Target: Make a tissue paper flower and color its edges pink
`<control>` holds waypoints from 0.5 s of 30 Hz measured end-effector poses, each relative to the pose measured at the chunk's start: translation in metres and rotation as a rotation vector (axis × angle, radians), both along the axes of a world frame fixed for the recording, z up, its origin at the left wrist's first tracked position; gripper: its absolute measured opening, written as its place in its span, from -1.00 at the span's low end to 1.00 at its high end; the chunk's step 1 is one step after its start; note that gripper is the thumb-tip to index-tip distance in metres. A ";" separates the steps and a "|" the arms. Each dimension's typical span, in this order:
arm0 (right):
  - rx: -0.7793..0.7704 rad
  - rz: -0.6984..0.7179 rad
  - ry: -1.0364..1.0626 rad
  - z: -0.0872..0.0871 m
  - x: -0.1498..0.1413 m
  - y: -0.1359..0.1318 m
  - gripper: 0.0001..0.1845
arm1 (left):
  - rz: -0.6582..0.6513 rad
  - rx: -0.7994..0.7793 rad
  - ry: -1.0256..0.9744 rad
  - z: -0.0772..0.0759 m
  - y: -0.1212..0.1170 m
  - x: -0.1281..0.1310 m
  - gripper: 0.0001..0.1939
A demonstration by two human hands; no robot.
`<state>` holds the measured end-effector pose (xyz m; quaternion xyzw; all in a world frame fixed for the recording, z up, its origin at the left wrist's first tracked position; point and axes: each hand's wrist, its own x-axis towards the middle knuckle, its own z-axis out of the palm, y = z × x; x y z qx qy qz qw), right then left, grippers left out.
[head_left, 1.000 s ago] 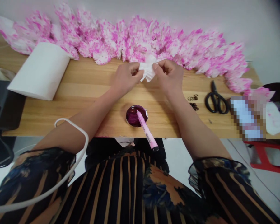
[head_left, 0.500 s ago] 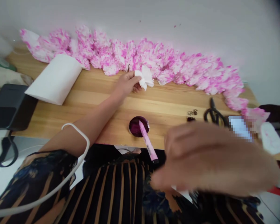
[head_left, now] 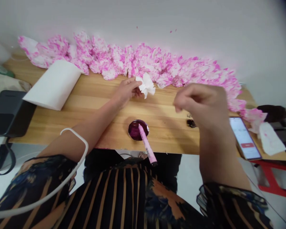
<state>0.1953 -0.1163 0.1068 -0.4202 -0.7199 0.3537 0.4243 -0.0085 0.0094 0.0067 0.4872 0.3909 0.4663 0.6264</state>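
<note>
My left hand (head_left: pixel 126 90) pinches a small white paper flower (head_left: pixel 146 85) just above the wooden table (head_left: pixel 97 105), close to the long row of pink-and-white paper flowers (head_left: pixel 143 62) along the wall. My right hand (head_left: pixel 202 103) hovers above the table's right half, fingers curled loosely, blurred, nothing visible in it. It hides the scissors. A small dish of dark purple dye (head_left: pixel 137 128) sits near the front edge with a pink marker (head_left: pixel 147 149) resting on it and sticking out past the edge.
A stack of white paper (head_left: pixel 52 84) lies at the left. A dark flat device (head_left: pixel 8 111) sits off the left end. A lit phone (head_left: pixel 244 137) and white tissue (head_left: pixel 271 140) lie at the right, small dark rings (head_left: pixel 191 123) beside my right hand. A red stool (head_left: pixel 276 178) stands below.
My right hand let go of the white flower, swung up close to the camera, and has moved back out over the table's right side. My left hand keeps the flower.
</note>
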 end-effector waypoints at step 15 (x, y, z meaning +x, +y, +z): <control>0.197 -0.276 -0.567 -0.071 -0.022 0.079 -0.83 | 0.033 0.078 0.174 0.007 -0.007 0.003 -0.84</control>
